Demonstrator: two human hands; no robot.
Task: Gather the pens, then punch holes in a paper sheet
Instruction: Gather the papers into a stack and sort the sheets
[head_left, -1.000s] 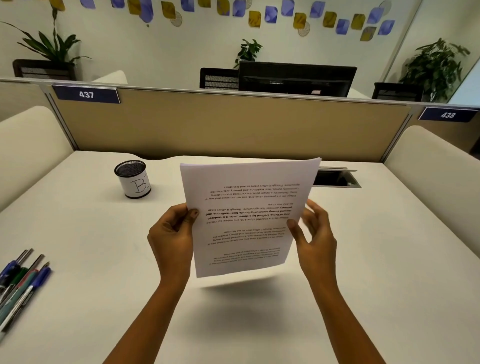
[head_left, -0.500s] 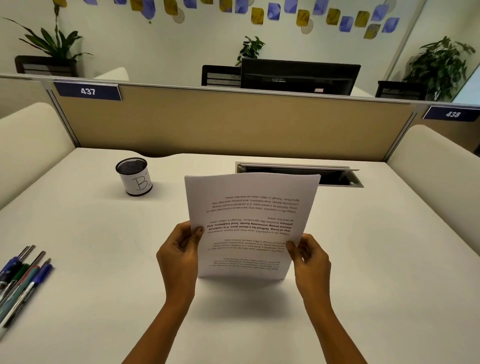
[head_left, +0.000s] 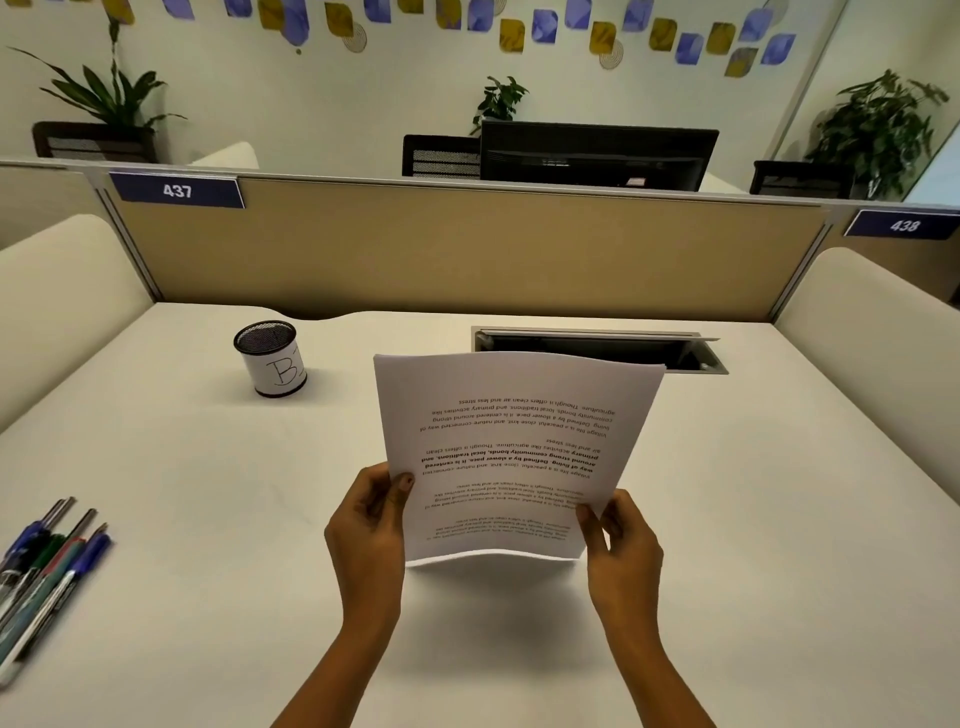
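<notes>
1. Head view, centre of frame: paper sheet (head_left: 519, 415), printed, its text upside down to the camera, held upright over the table (head_left: 208, 519). Its lower edge is at or just above the surface; contact unclear.
2. Left hand (head_left: 366, 525): pinches the sheet's left edge, thumb on the printed face.
3. Right hand (head_left: 623, 551): pinches the right edge low down, thumb in front.
4. Pens (head_left: 47, 566): lower left of frame, bunched side by side on the table, none held, well apart from the sheet.
5. Mesh cup (head_left: 271, 358) marked "B": left of the sheet and further up the frame, upright, no pens seen in it.
6. Hole punch: none in view.
7. Progress, as judged: the pens are bunched but not in the cup, so gathering looks partly done at best. No holes show in the sheet, so punching is all left.
</notes>
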